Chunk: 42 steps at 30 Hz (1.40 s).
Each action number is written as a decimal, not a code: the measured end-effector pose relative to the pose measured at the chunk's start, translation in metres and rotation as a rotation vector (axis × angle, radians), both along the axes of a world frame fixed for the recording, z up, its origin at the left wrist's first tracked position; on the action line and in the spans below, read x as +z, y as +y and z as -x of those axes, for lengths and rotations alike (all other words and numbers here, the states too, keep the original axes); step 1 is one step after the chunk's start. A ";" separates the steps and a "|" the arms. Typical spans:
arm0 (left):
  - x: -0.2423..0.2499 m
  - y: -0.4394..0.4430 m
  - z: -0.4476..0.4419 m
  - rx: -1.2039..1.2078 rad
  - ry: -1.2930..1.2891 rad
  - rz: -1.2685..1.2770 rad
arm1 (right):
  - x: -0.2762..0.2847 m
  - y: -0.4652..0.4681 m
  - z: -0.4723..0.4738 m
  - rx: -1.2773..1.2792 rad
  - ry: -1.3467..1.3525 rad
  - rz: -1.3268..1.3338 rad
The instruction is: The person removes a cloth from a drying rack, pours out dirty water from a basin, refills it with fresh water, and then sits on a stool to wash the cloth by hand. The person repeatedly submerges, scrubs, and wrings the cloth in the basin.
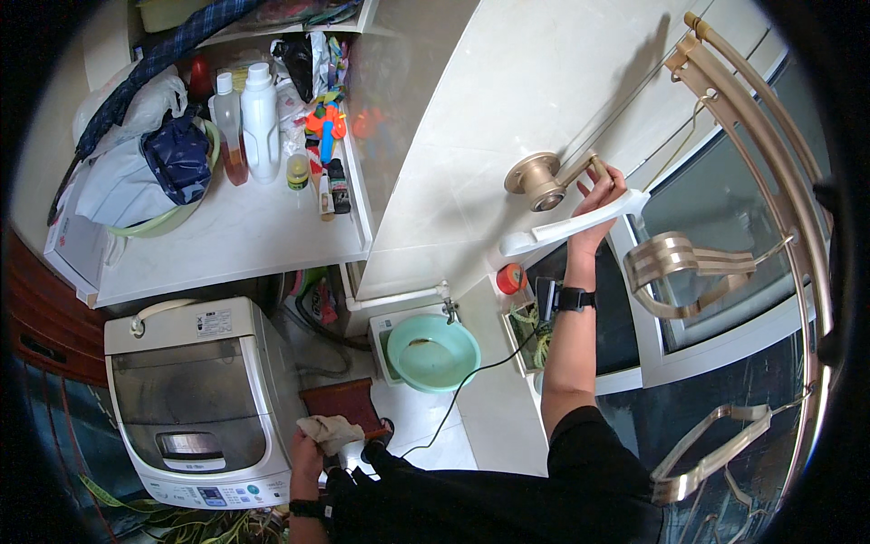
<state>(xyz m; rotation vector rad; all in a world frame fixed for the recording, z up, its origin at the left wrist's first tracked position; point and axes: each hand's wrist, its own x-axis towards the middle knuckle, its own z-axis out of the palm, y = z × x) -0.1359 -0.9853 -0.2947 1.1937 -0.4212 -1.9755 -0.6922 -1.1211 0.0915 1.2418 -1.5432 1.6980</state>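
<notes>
On the tiled wall is a bronze-coloured hand-crank winder (pixel 537 182) with a short crank arm (pixel 576 170). My right hand (pixel 601 190) is raised to it, its fingers closed around the knob at the arm's end. A white plastic hanger (pixel 569 224) hangs across the view and partly covers that hand and wrist. Low beside the washing machine (pixel 190 401), my left hand (pixel 307 454) grips a crumpled beige cloth (pixel 332 434).
Metal hangers (pixel 686 262) dangle from a bronze drying rack (pixel 775 163) at right. A green basin (pixel 433 353) sits below a tap (pixel 449 311). Bottles (pixel 260 126) and a basin of fabric (pixel 156 221) stand on the white counter (pixel 224 251). A black cable (pixel 457 391) runs beside me.
</notes>
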 end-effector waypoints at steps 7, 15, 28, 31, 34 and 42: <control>0.014 -0.003 0.007 0.008 -0.056 -0.035 | -0.030 0.013 0.070 -0.502 0.201 -0.071; 0.010 0.000 0.001 -0.063 -0.026 0.009 | -0.174 0.031 -0.003 -0.344 -0.291 -0.514; 0.005 -0.006 -0.017 -0.011 0.013 -0.028 | -0.040 0.020 -0.117 -0.081 0.051 -0.386; 0.006 -0.012 -0.005 -0.009 0.089 0.031 | -0.010 0.013 -0.108 -0.063 0.040 -0.253; 0.004 -0.015 0.004 0.073 0.101 0.124 | 0.008 0.008 -0.091 -0.057 -0.089 -0.158; 0.003 -0.021 -0.015 0.077 0.228 -0.063 | 0.020 0.012 0.013 -0.109 -0.411 -0.007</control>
